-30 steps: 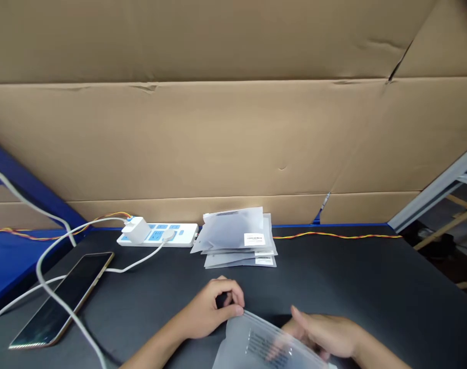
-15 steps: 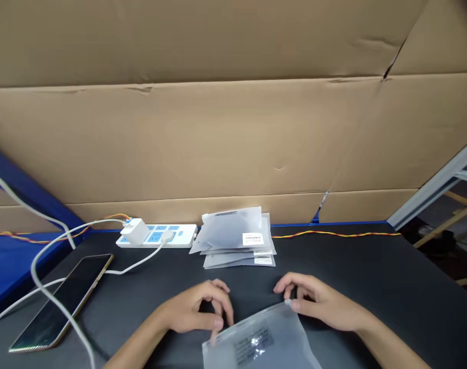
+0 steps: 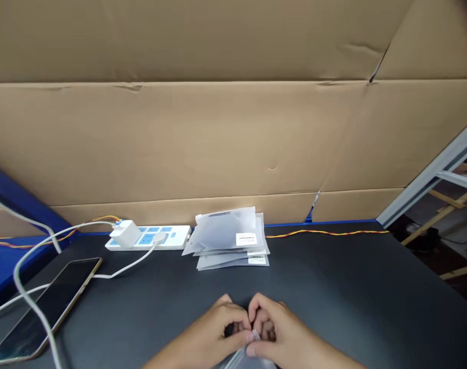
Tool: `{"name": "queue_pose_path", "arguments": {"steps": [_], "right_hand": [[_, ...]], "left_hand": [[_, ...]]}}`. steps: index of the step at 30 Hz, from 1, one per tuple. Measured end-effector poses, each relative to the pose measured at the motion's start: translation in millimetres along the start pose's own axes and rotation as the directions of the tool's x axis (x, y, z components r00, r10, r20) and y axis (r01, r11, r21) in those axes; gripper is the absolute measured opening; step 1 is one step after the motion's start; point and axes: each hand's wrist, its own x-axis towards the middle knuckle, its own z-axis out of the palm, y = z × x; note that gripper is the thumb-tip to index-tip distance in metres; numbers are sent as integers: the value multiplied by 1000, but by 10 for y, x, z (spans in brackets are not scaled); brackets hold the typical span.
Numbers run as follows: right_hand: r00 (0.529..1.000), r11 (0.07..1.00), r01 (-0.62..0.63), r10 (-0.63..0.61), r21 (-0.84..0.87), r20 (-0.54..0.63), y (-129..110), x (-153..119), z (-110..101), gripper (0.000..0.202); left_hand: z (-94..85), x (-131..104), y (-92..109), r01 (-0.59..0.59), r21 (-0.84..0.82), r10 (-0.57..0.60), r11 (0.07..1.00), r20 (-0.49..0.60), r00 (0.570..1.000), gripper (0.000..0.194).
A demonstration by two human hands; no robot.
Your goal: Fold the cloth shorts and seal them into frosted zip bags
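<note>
Low in the middle of the view, a frosted zip bag [image 3: 241,359] shows only by its upper edge, mostly covered by my hands and cut off by the frame. My left hand [image 3: 227,333] pinches that edge between thumb and curled fingers. Right beside it, my right hand [image 3: 273,333] grips the same edge, the thumbs nearly meeting. Beyond them lies an untidy stack of similar frosted bags [image 3: 223,230] with white barcode labels [image 3: 246,239], against the cardboard.
A white power strip [image 3: 179,238] with a plugged-in charger [image 3: 126,234] sits left of the stack. White cables loop over a phone [image 3: 44,307] at the left. A red-yellow wire [image 3: 325,232] runs along the back edge beneath the cardboard wall [image 3: 218,138].
Both hands have come together at the bag's upper edge, where before they were apart. The bag now shows less, lower in view. The whole scene has shifted slightly left.
</note>
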Motion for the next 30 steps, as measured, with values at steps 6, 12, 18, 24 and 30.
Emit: {"name": "queue_pose_path", "arguments": {"steps": [6,12,18,24,30], "right_hand": [[999,996,43,-45,74,27,-14,-21,-283,22],[988,998,69,-69,-2,-141,1,-51,-935,21],[953,977,-27,-39,-211,-302,80,-320,-1710,22],[768,942,-126,-106,-312,-631,403,-482,-2852,35],[495,930,-128,-241,-345,-835,724,-286,-3504,35]], "left_hand": [[44,76,-58,-20,-6,19,1000,-104,994,11],[-173,74,-188,-62,-64,58,996,-73,996,15],[-284,40,-270,-57,-57,49,997,-125,991,22],[-257,40,-236,-46,-46,40,998,-134,990,23],[-261,38,-204,-21,5,21,1000,-140,990,23]]}}
